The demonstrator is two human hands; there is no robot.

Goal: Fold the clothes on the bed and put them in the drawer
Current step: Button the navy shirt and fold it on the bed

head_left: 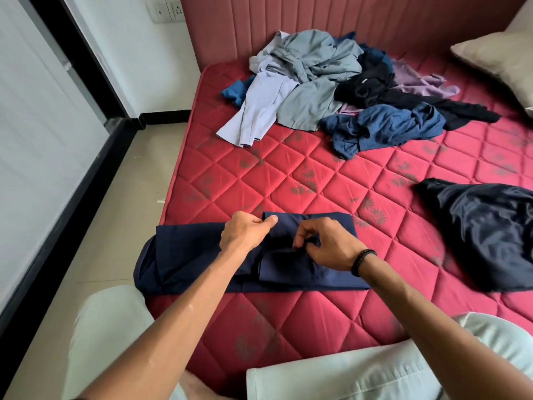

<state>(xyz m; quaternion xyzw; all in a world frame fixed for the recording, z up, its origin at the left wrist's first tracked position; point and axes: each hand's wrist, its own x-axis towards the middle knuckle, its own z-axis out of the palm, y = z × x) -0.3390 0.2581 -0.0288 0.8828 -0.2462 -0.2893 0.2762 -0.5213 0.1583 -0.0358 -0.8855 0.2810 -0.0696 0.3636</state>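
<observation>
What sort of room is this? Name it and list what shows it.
Most likely a bedroom: a red quilted mattress against a padded headboard, a pillow at the far corner, and a pile of unfolded clothes on the bed.

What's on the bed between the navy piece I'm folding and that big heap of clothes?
Nothing: in the head view only bare red quilted mattress lies between the navy garment and the clothes pile.

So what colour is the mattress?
Red mattress, quilted in diamonds with grey flower prints; the head view shows it.
</observation>
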